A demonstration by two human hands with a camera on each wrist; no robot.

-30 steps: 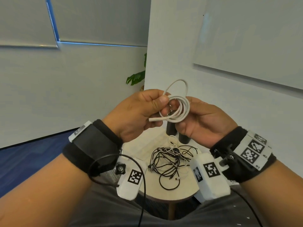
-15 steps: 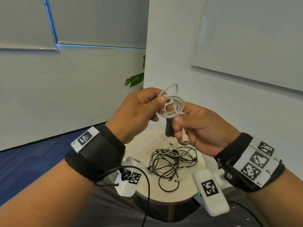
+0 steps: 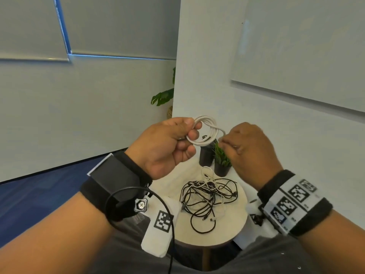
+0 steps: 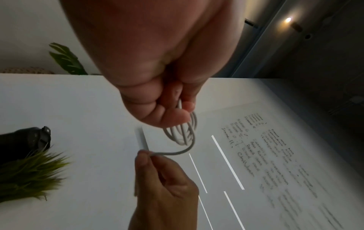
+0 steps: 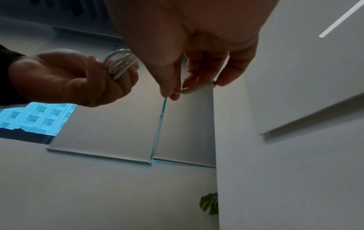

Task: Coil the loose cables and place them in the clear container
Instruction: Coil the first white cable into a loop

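A white cable [image 3: 205, 131] is wound into a small coil above the round table [image 3: 233, 232]. My left hand [image 3: 164, 145] pinches the coil's left side between thumb and fingers; the loops [image 4: 183, 133] show below them. My right hand [image 3: 248, 147] pinches the cable's free end [image 5: 199, 89] just right of the coil, plug tip by the fingertips. A tangle of black and white cables [image 3: 207, 198] lies on the table below. No clear container is in view.
Two small black pots, one with a green grass plant [image 3: 222, 157], stand at the table's back edge below my hands. A white wall with a whiteboard [image 3: 296, 56] rises on the right. Blue carpet [image 3: 39, 194] lies to the left.
The right hand let go of the coil's lower side, rose and turned palm down, now pinching the free end to the right. The coil is tighter, with no loose upper loop.
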